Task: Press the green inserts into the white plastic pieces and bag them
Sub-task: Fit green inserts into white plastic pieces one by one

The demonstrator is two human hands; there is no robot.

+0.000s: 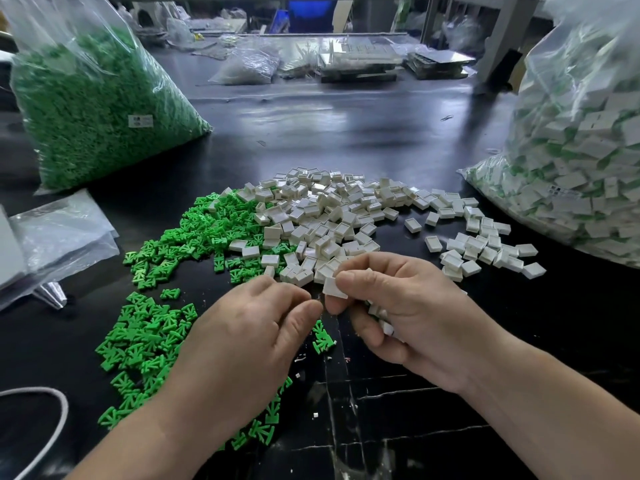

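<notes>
Nearest me, right hand (408,306) pinches one white rectangular plastic piece (335,287), with spares in its palm. Left hand (249,327) has curled fingers; I cannot tell whether they hold anything. Big clear bag of assembled white-and-green pieces (581,150), right: plenty done. Clear bag of green inserts (97,109), loose white pile (339,216), loose green inserts (156,327): I judge much remains.

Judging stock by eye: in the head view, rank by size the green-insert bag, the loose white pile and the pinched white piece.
1-2. green-insert bag and loose white pile: similar area, bag farther, so unranked.
3. pinched white piece, in the right hand.
</notes>
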